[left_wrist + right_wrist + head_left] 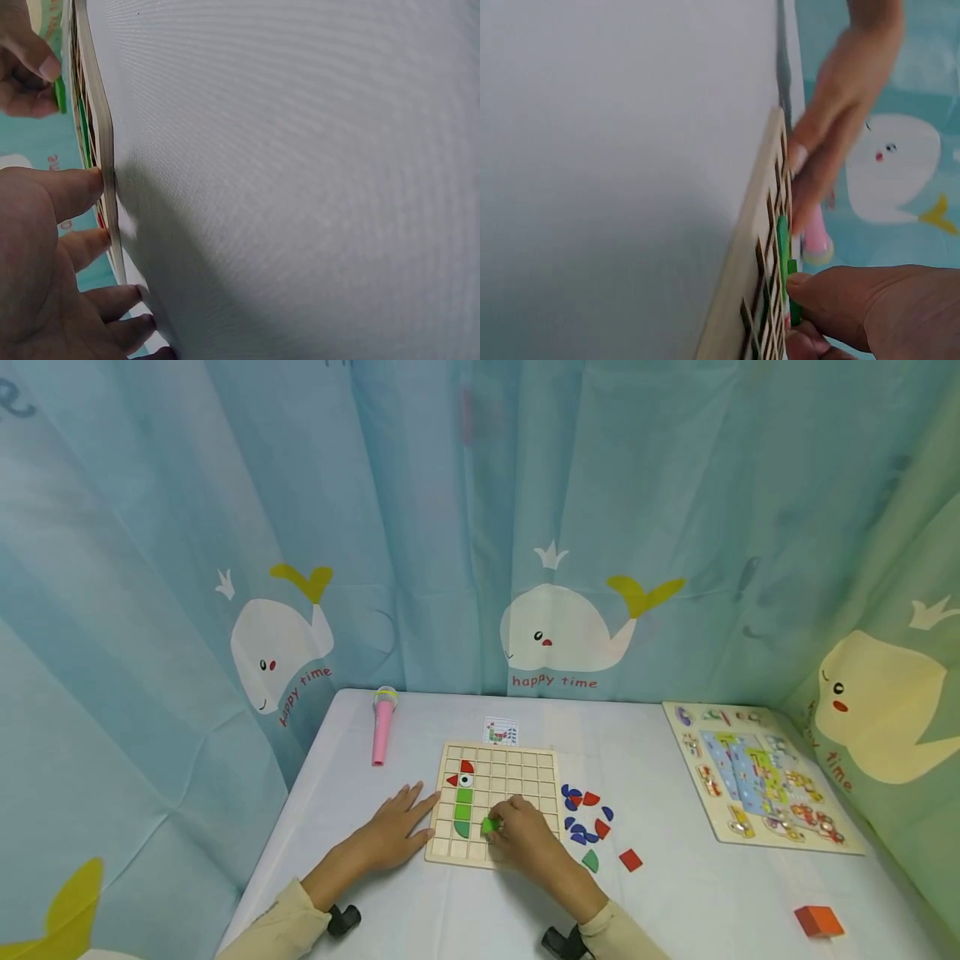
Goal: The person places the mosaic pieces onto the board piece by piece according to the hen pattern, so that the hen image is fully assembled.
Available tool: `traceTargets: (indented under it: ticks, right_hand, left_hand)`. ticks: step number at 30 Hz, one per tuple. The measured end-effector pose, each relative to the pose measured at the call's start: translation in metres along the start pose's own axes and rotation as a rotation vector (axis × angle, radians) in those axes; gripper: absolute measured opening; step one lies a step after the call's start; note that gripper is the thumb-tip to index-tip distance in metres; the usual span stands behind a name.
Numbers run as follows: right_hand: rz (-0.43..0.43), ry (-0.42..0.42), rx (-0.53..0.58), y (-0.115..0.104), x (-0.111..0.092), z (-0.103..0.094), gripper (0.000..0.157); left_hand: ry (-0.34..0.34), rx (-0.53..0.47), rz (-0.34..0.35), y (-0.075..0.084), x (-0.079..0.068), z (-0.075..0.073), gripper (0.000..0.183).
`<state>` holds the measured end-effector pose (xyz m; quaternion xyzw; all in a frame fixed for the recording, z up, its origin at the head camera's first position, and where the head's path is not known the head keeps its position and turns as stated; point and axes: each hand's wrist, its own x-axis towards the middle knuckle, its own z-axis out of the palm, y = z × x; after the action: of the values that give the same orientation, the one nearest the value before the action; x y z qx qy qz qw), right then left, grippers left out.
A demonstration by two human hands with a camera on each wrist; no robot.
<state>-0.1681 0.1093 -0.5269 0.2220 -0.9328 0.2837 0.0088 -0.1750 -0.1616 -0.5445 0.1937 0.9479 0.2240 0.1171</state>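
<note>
- The green block (489, 825), pinched in the right hand (527, 838) by its fingers just over the board (525, 768), might land askew if tilted.
- The left hand (392, 833), fingers straight against the board's edge, might shift it by pushing.
- Counted: one board, one held block, two green squares (464, 796) on the board, one red square (630, 859); overlapping blue pieces (607, 813) defy counting.

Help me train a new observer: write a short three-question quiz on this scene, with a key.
1. Multiple choice: which hand pinches a green piece over the grid board?
A) left
B) right
C) neither

2. True or false: in the head view, the pink microphone lies to the left of the grid board.

3. Fill in: in the head view, directly below the eye piece sits a ____ square.

Key: 1. B, the right hand. 2. True. 3. Green.
</note>
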Motion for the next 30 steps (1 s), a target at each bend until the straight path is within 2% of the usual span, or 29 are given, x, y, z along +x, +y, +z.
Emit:
traceTargets:
  ticks: [5, 16, 26, 30]
  right_hand:
    - [-0.076, 0.005, -0.020, -0.005, 0.004, 0.010, 0.022]
    - [-0.090, -0.020, -0.001, -0.007, 0.007, 0.014, 0.015]
    - [-0.190, 0.019, -0.046, -0.003, 0.003, 0.015, 0.013]
    - [-0.163, 0.014, -0.055, 0.000, -0.005, 0.007, 0.015]
  left_hand:
    - [0.000, 0.000, 0.008, -0.002, 0.001, 0.002, 0.062]
    - [-0.005, -0.005, 0.004, 0.001, 0.000, 0.000, 0.062]
    - [-0.006, -0.009, 0.000, 0.002, -0.002, -0.002, 0.061]
    - [-0.006, -0.003, -0.008, 0.002, -0.002, -0.002, 0.062]
